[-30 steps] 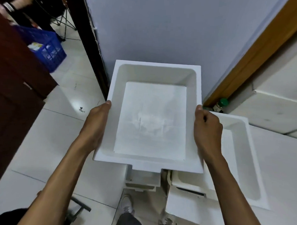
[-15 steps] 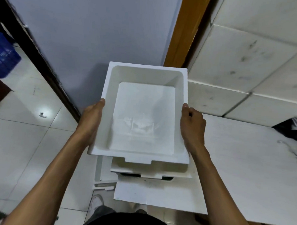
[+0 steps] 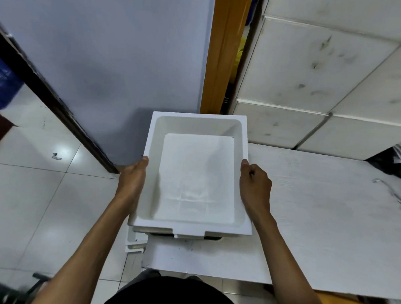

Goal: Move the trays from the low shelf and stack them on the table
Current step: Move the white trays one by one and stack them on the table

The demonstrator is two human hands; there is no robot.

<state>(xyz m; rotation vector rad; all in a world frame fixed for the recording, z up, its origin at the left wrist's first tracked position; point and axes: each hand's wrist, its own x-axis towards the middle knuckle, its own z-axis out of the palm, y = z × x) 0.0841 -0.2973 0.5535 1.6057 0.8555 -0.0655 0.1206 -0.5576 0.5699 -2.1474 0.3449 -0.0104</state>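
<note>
left hand (image 3: 131, 185) and right hand (image 3: 255, 188) both gripping the white foam tray (image 3: 194, 172) by its sides, empty, sitting over another tray's edge (image 3: 195, 237) on the table (image 3: 318, 216)

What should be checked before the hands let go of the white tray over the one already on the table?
1. Both hands grip the tray: left hand and right hand hold opposite sides of the held tray: ok.
2. Held tray level: near rim looks even: ok.
3. Aligned over lower tray: only a sliver shows: cannot tell.
4. Fully seated: cannot tell.
5. Table supports the stack: left edge appears to overhang the table corner: not ok.
</note>
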